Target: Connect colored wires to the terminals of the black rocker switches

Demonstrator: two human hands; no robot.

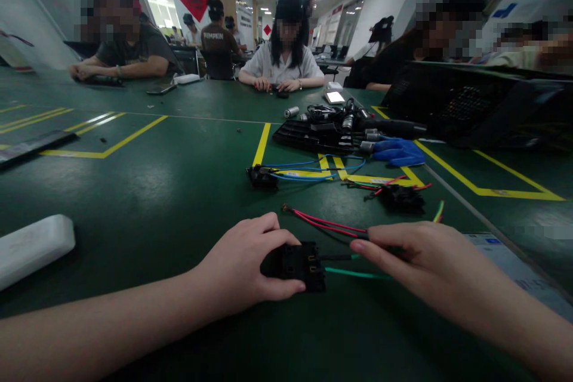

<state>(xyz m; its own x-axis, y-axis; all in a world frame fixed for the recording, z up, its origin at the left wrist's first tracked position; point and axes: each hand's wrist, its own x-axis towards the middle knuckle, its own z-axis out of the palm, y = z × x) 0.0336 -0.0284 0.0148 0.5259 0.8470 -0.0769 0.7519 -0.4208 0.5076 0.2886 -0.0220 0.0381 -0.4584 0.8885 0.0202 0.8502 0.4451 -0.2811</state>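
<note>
My left hand is closed round a black plastic socket block with small brass contacts, low over the green table. A dark lead and a green wire run from the block's right side toward my right hand. Pinched between that hand's thumb and fingers are red wires, their metal-tipped ends pointing left above the block. Beyond my hands lies a black block with blue wires. Another black block with red and green wires is farther right.
A pile of black parts and metal cylinders lies beyond, beside a blue-handled tool. A white bar is at left, a dark bar farther back. Yellow tape marks the table. A person sits opposite, others alongside.
</note>
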